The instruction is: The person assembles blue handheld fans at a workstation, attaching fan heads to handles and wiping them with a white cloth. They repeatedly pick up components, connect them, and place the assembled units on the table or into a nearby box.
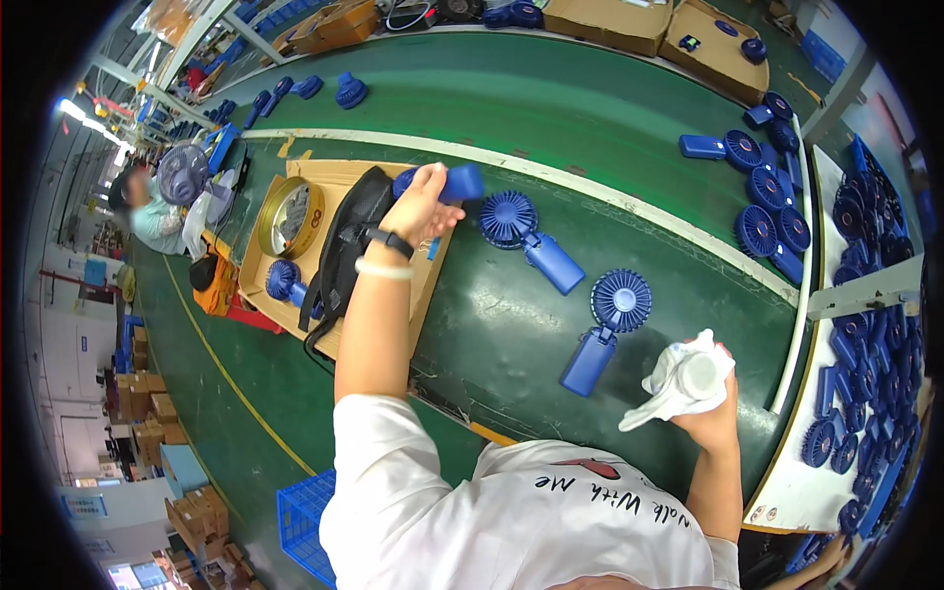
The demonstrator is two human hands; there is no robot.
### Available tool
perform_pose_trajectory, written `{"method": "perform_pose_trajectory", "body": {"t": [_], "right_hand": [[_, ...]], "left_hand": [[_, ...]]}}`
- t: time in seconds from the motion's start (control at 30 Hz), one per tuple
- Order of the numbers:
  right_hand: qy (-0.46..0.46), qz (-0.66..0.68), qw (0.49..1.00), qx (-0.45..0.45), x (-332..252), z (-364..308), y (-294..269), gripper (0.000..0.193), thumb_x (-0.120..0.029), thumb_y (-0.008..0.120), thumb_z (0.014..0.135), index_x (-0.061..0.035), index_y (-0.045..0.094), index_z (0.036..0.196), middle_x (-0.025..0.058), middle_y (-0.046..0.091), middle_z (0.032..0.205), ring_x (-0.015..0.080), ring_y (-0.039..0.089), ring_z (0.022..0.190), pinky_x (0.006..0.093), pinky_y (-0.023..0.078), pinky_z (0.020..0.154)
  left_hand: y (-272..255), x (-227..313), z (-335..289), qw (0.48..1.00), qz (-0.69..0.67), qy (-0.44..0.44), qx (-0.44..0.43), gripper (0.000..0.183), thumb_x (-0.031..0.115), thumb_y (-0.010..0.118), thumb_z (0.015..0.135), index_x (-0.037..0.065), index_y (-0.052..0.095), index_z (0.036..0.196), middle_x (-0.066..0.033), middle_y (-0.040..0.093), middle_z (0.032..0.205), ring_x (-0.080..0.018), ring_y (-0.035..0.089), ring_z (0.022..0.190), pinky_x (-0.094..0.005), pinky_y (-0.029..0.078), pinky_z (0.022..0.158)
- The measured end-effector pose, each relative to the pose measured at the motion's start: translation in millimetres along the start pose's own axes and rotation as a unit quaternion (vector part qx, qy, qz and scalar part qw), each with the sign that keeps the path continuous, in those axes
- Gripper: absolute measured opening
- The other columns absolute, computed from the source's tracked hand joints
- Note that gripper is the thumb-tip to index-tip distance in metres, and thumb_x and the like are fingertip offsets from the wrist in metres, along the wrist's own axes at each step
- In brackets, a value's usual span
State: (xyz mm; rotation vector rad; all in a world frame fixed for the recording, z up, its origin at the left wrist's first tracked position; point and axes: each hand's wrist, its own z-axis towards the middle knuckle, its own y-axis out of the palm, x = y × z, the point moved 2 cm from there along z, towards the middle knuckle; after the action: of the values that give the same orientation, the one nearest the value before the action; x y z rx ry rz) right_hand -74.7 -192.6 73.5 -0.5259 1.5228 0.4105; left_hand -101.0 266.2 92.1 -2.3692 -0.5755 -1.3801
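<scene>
My left hand grips a blue handheld fan above the cardboard tray, with the fan's head partly hidden behind the hand. On the right, my right hand is closed around a white cloth and a round white-topped container; the container's kind is hard to make out. Between my hands, two more blue fans lie on the green table: one fan nearer my left hand, another fan nearer my right. Both have their handles pointing toward me.
The cardboard tray holds a black bag, a round gold tin and another fan. A green conveyor belt carries fans beyond a pale rail. Many fans fill a white-edged rack at right. A person sits far left.
</scene>
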Motion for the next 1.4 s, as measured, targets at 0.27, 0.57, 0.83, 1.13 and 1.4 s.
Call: {"method": "perform_pose_trajectory", "body": {"t": [0.27,0.57,0.83,1.13,1.4], "right_hand": [[0.017,0.115,0.993,-0.02,-5,-9,1,0.093,-0.017,0.086,0.053,-0.0045,0.036,0.13,0.0084,0.053,0.117,0.0203,0.056,0.104,0.0382,0.045,0.09],[0.029,0.173,0.983,-0.055,-19,20,38,0.085,-0.018,0.085,0.054,-0.0061,0.039,0.124,0.0054,0.055,0.113,0.0168,0.054,0.105,0.0345,0.042,0.094],[-0.257,-0.406,0.874,0.073,-82,46,43,0.033,-0.016,0.071,0.061,-0.0086,0.061,0.092,0.0055,0.057,0.093,0.0255,0.055,0.092,0.0398,0.04,0.086],[-0.352,-0.586,0.703,0.196,-97,57,89,0.019,-0.02,0.058,0.069,-0.0096,0.063,0.085,0.0041,0.056,0.089,0.0228,0.051,0.094,0.0421,0.037,0.086],[-0.351,-0.579,0.714,0.18,-94,56,91,0.021,-0.02,0.058,0.069,-0.0095,0.063,0.086,0.0024,0.055,0.089,0.0224,0.051,0.093,0.0414,0.036,0.085]], "left_hand": [[57,4,-93,0.882,0.236,0.404,0.06,0.052,-0.002,0.052,0.088,0.011,0.029,0.133,-0.0099,0.046,0.106,-0.0174,0.055,0.087,-0.033,0.05,0.079],[153,-22,-127,0.866,-0.364,0.17,-0.297,0.069,0.022,0.07,0.081,0.007,0.029,0.134,-0.0141,0.048,0.114,-0.0243,0.06,0.088,-0.0388,0.054,0.078],[165,-24,-123,0.891,-0.254,0.285,-0.245,0.061,0.052,0.035,0.093,0.003,0.035,0.129,-0.0153,0.053,0.11,-0.019,0.056,0.087,-0.0324,0.049,0.073],[181,-32,-130,0.882,-0.209,0.406,-0.113,0.047,0.029,0.039,0.098,0.004,0.027,0.136,-0.0129,0.048,0.124,-0.023,0.049,0.111,-0.0376,0.037,0.098],[181,-36,-128,0.881,-0.168,0.436,-0.066,0.053,0.037,0.041,0.096,0.002,0.027,0.134,-0.0135,0.05,0.115,-0.019,0.053,0.098,-0.0329,0.043,0.087]]}}
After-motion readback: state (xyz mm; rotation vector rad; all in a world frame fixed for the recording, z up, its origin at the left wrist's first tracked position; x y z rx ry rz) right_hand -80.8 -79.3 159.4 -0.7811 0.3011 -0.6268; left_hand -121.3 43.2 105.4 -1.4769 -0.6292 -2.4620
